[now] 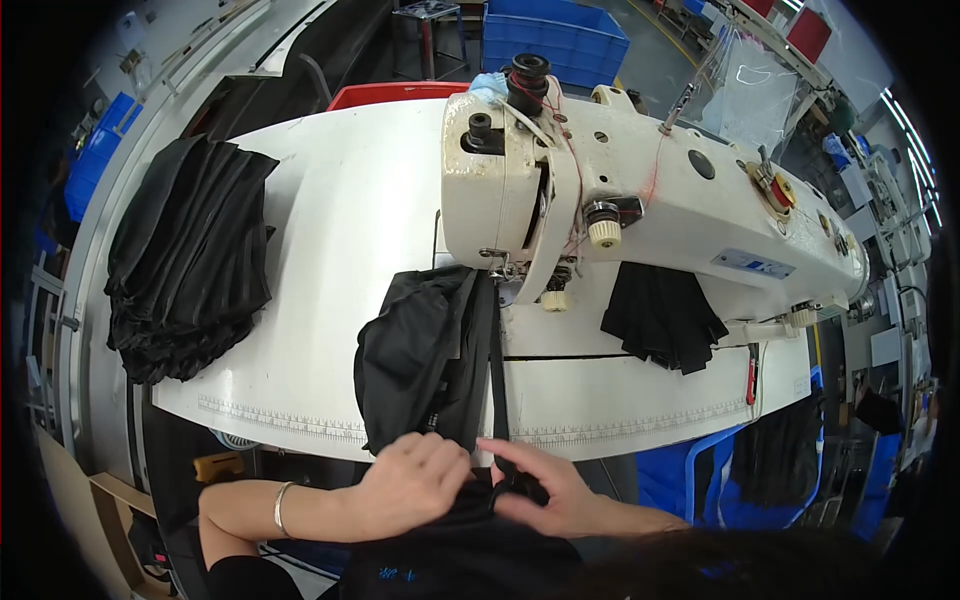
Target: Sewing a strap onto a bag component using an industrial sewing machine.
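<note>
A dark grey-black cloth piece [418, 350] lies on the white sewing table, its far end under the presser foot [505, 268] of a white sewing machine [690, 200]. My left hand [415, 485], with a bracelet on the wrist, is closed at the near edge of this cloth, pinching it. A narrow black strip [498, 380] runs from the presser foot straight down to my right hand [555, 490]. The fingers of that hand curl round the strip, whose loose end is bunched between thumb and fingers. The needle tip is too small to make out.
A tall stack of black cloth pieces [190, 260] lies at the left. Fanned black pieces [662, 315] rest under the machine arm. Red-handled snips [752, 375] lie near the right edge. Blue bins [550, 40] stand beyond and a blue crate [690, 475] below right.
</note>
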`<control>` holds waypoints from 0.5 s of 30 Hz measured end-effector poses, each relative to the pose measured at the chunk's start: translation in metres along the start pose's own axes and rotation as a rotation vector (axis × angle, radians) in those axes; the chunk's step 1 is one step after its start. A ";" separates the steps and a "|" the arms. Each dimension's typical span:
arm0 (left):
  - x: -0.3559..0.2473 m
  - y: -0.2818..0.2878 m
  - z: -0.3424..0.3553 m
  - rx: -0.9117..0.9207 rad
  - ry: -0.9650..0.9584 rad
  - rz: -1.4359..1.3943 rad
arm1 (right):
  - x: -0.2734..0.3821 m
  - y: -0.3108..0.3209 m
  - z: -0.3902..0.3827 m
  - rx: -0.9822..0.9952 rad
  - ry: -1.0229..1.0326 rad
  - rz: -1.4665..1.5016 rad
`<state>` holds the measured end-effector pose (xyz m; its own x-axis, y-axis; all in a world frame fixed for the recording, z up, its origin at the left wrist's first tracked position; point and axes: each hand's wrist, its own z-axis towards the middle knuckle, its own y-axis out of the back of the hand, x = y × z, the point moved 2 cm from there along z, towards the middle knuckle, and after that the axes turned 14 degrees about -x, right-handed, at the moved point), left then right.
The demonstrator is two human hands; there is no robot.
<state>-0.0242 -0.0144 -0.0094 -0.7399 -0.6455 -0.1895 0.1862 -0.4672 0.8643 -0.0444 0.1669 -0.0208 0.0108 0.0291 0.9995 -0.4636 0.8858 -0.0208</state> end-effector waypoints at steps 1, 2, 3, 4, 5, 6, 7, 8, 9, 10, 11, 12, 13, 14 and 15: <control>0.006 0.000 -0.002 -0.069 0.118 -0.056 | 0.004 -0.002 -0.001 0.018 0.202 -0.263; 0.008 0.003 -0.007 -0.131 0.180 -0.100 | -0.001 -0.006 -0.008 -0.026 0.270 -0.431; 0.010 0.006 -0.010 -0.132 0.177 -0.099 | -0.009 -0.006 -0.010 -0.028 0.272 -0.432; 0.011 0.012 -0.012 -0.177 0.235 -0.061 | -0.015 -0.005 -0.012 -0.033 0.432 -0.679; 0.011 0.016 -0.012 -0.222 0.293 -0.023 | -0.016 -0.005 -0.013 -0.035 0.592 -0.927; 0.008 0.022 -0.010 -0.239 0.373 -0.037 | -0.014 -0.006 -0.013 -0.062 0.683 -0.993; 0.009 0.024 -0.005 -0.238 0.379 -0.036 | -0.008 -0.009 -0.010 -0.057 0.683 -0.991; 0.014 0.028 0.002 -0.322 0.360 0.001 | -0.001 -0.010 -0.009 -0.120 0.769 -1.068; 0.020 0.031 0.008 -0.405 0.340 0.038 | 0.003 -0.011 -0.007 -0.186 0.855 -1.143; 0.026 0.029 0.006 -0.434 0.417 -0.126 | 0.000 -0.010 -0.008 -0.184 0.852 -1.143; 0.036 0.027 0.006 -0.506 0.618 -0.320 | -0.005 -0.010 -0.010 -0.181 0.871 -1.106; 0.049 0.025 0.006 -0.573 0.818 -0.515 | -0.011 -0.009 -0.011 -0.179 0.890 -1.069; 0.070 0.023 0.008 -0.656 1.038 -0.596 | -0.019 -0.009 -0.012 -0.177 0.880 -1.069; 0.098 0.021 0.017 -0.846 1.213 -0.950 | -0.023 -0.011 -0.015 -0.137 0.907 -1.134; 0.122 0.027 0.036 -0.912 1.278 -1.054 | -0.026 -0.013 -0.016 -0.092 0.936 -1.179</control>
<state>-0.1324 -0.0839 0.0078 0.0143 0.2793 -0.9601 0.5948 -0.7742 -0.2164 -0.0246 0.1623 -0.0471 0.8879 -0.4546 0.0698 0.2687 0.6359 0.7234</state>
